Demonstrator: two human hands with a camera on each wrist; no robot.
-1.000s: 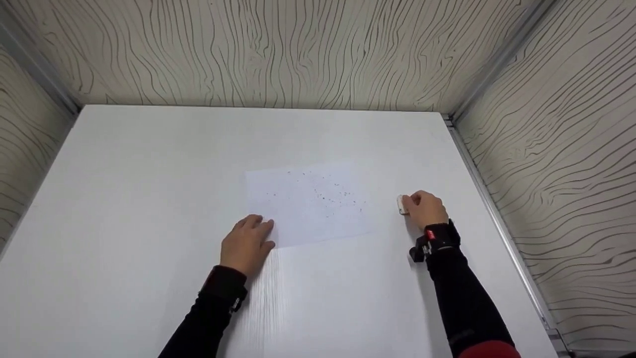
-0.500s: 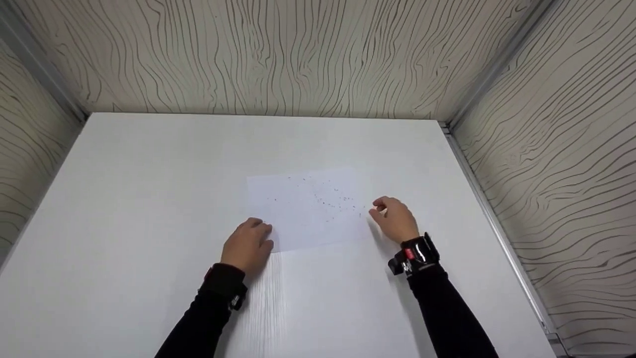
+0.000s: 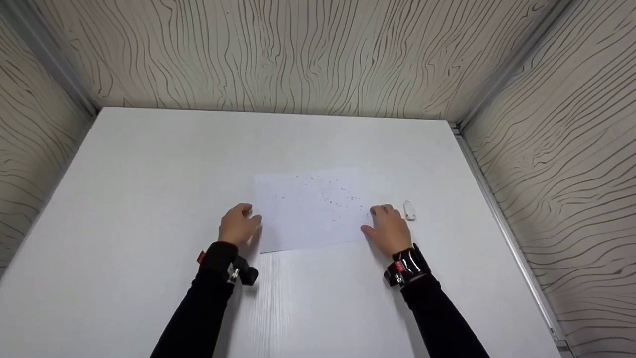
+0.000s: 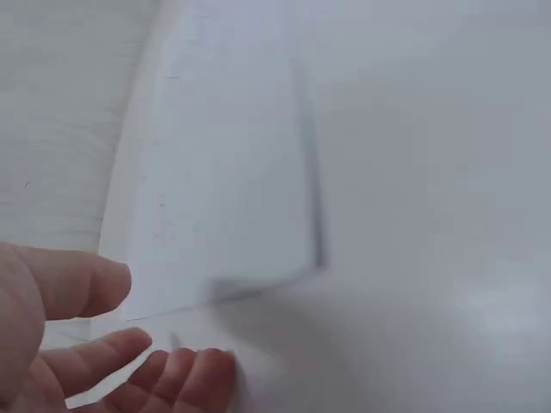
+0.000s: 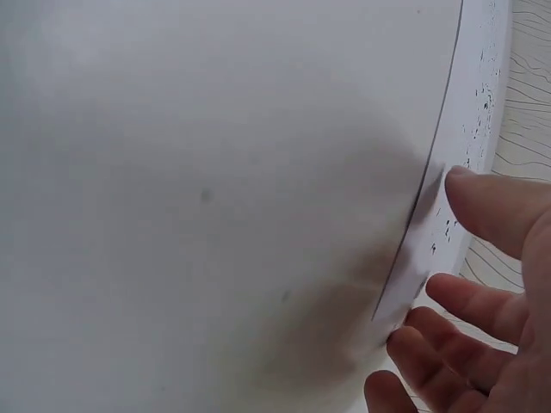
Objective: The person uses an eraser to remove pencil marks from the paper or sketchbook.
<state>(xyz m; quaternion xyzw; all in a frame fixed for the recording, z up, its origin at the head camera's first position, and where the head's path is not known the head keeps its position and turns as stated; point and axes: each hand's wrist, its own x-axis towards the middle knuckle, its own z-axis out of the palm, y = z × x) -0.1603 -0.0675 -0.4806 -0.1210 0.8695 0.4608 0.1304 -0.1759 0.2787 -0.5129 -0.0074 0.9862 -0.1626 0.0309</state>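
Observation:
A white sheet of paper [image 3: 308,219] lies on the table, scattered with small dark crumbs [image 3: 343,199] toward its right half. At its left edge is my left hand [image 3: 239,226]; in the left wrist view its thumb [image 4: 86,288] and fingers are parted beside the paper's corner. My right hand [image 3: 390,229] is at the sheet's right edge, thumb and fingers apart, with nothing visibly pinched. In the right wrist view the thumb [image 5: 495,211] reaches over the paper's edge; whether it touches cannot be told. Right of that hand lies a small whitish eraser [image 3: 409,210].
The white table [image 3: 164,159] extends around the paper on all sides. Wood-patterned panels [image 3: 288,54] stand at the back and both sides. A metal rail [image 3: 512,243] runs along the table's right edge.
My right hand has let go of the eraser, which now lies on the table, and has moved left to the paper's edge. My left hand has drawn back slightly left from the sheet.

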